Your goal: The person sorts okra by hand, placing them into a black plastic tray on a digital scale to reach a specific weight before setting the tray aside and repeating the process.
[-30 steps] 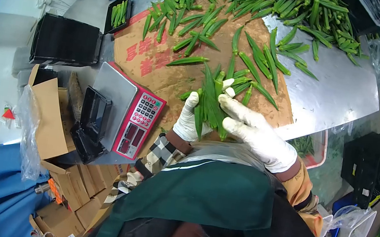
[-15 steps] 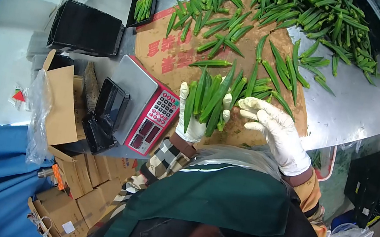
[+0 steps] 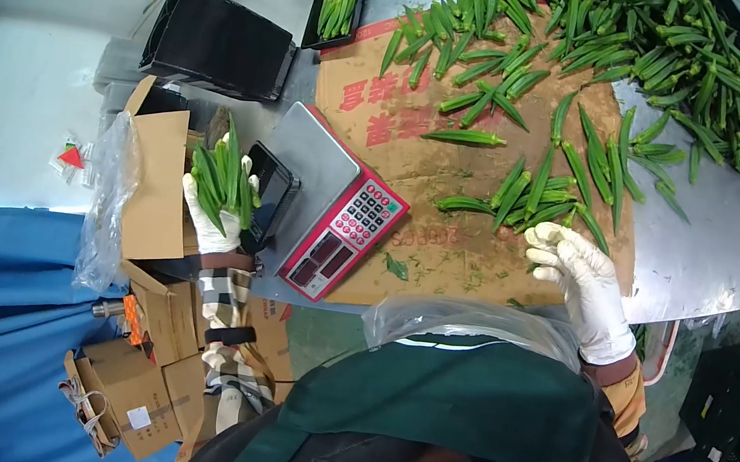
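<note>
My left hand [image 3: 214, 225], in a white glove, is closed around a bunch of okra [image 3: 226, 178]. It has the bunch beside the black plastic trays [image 3: 270, 194], left of the scale [image 3: 344, 236]. The okra hides part of the fingers. My gloved right hand [image 3: 582, 293] is over the right part of the cardboard sheet [image 3: 445, 254], its fingers loosely bent and apart. No item shows in it. Just beyond its fingertips lies a small group of loose okra [image 3: 534, 201].
A large okra heap [image 3: 678, 58] covers the far right of the metal table [image 3: 713, 252]. A black tray of okra [image 3: 336, 15] sits at the back left, near a black bin [image 3: 220, 41]. An open carton [image 3: 158, 184] stands left of the trays.
My left hand has carried the okra bunch left, from above the cardboard past the scale to the black trays. The view has shifted, while my right hand stays near the loose okra.
</note>
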Available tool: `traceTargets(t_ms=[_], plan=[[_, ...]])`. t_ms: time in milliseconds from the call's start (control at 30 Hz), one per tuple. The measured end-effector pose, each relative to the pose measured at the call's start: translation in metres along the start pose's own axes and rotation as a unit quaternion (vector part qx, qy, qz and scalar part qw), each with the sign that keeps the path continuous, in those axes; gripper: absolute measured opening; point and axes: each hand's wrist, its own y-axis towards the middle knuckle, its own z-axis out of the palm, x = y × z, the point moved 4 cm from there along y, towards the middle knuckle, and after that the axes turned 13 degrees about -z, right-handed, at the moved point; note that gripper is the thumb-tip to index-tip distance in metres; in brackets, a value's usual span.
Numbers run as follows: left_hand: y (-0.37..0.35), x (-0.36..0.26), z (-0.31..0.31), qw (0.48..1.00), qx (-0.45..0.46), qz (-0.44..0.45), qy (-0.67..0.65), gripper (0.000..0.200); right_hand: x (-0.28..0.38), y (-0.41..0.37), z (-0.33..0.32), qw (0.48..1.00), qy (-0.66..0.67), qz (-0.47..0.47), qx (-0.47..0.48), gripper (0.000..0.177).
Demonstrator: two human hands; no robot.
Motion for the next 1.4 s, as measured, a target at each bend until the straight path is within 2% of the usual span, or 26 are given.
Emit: traceTargets(t_ms=[33, 100, 133, 167, 233, 300, 367, 433, 500, 567, 633, 667, 767, 900, 1000, 1100, 1133, 1233, 1300, 1333, 1367, 1400], plan=[[-0.006, -0.007, -0.003, 0.996, -0.058, 0.0, 0.068, 0.07, -0.002, 0.0, 0.001, 1.0, -0.002, 0.003, 0.0, 0.036], [-0.003, -0.01, -0.052, 0.957, -0.168, -0.025, 0.235, 0.065, -0.004, 0.001, 0.001, 1.0, -0.008, 0.01, -0.001, 0.036], [-0.001, -0.012, -0.051, 0.891, -0.249, -0.048, 0.376, 0.064, -0.006, 0.001, 0.001, 1.0, -0.011, 0.015, -0.004, 0.036], [0.002, -0.004, -0.045, 0.845, -0.258, -0.044, 0.467, 0.062, -0.008, 0.001, -0.001, 1.0, -0.015, 0.02, -0.008, 0.037], [0.009, 0.017, -0.024, 0.797, -0.321, 0.073, 0.506, 0.063, -0.015, 0.003, -0.008, 0.999, -0.038, 0.019, -0.021, 0.036], [0.017, 0.037, 0.036, 0.749, -0.355, 0.162, 0.536, 0.056, -0.024, 0.006, -0.016, 0.996, -0.074, 0.023, -0.041, 0.033], [0.027, 0.065, 0.085, 0.662, -0.294, 0.239, 0.647, 0.045, -0.031, 0.009, -0.024, 0.99, -0.125, 0.031, -0.064, 0.03], [0.039, 0.108, 0.13, 0.665, -0.222, 0.259, 0.664, 0.032, -0.041, 0.009, -0.032, 0.99, -0.131, 0.017, -0.052, 0.029], [0.059, 0.154, 0.146, 0.704, -0.11, 0.192, 0.675, 0.022, -0.049, 0.009, -0.039, 0.989, -0.143, 0.005, -0.034, 0.029], [0.079, 0.206, 0.139, 0.682, -0.054, 0.148, 0.714, 0.02, -0.051, 0.008, -0.041, 0.986, -0.165, -0.001, -0.023, 0.03], [0.095, 0.242, 0.132, 0.596, -0.049, 0.107, 0.794, 0.021, -0.051, 0.008, -0.045, 0.984, -0.177, -0.016, -0.02, 0.03], [0.097, 0.252, 0.132, 0.581, -0.079, 0.144, 0.797, 0.022, -0.052, 0.007, -0.047, 0.983, -0.179, -0.026, -0.021, 0.03], [0.1, 0.259, 0.124, 0.562, -0.086, 0.086, 0.818, 0.023, -0.053, 0.005, -0.057, 0.982, -0.178, -0.058, -0.031, 0.031], [0.083, 0.242, 0.128, 0.69, -0.087, 0.16, 0.701, 0.027, -0.054, 0.004, -0.068, 0.981, -0.181, -0.056, -0.044, 0.03], [0.069, 0.232, 0.138, 0.72, -0.075, 0.158, 0.671, 0.024, -0.053, 0.008, -0.07, 0.98, -0.183, -0.026, -0.073, 0.026], [0.064, 0.248, 0.133, 0.85, -0.109, -0.049, 0.514, 0.02, -0.038, 0.008, -0.093, 0.957, -0.24, -0.105, -0.128, 0.026], [0.066, 0.255, 0.132, 0.864, -0.105, -0.063, 0.488, 0.017, -0.02, 0.002, -0.102, 0.949, -0.237, -0.1, -0.182, 0.025], [0.063, 0.275, 0.165, 0.894, -0.043, -0.11, 0.432, 0.02, 0.046, -0.015, -0.118, 0.903, -0.27, -0.196, -0.271, 0.024], [0.049, 0.271, 0.227, 0.879, 0.146, -0.198, 0.408, 0.029, 0.085, -0.028, -0.123, 0.869, -0.292, -0.253, -0.31, 0.024], [0.039, 0.265, 0.259, 0.872, 0.208, -0.275, 0.348, 0.035, 0.1, -0.034, -0.127, 0.855, -0.291, -0.288, -0.318, 0.024], [0.038, 0.264, 0.273, 0.845, 0.251, -0.279, 0.38, 0.035, 0.109, -0.039, -0.13, 0.841, -0.29, -0.322, -0.325, 0.024], [0.046, 0.269, 0.269, 0.847, 0.247, -0.23, 0.41, 0.033, 0.111, -0.04, -0.13, 0.838, -0.299, -0.322, -0.325, 0.024]])
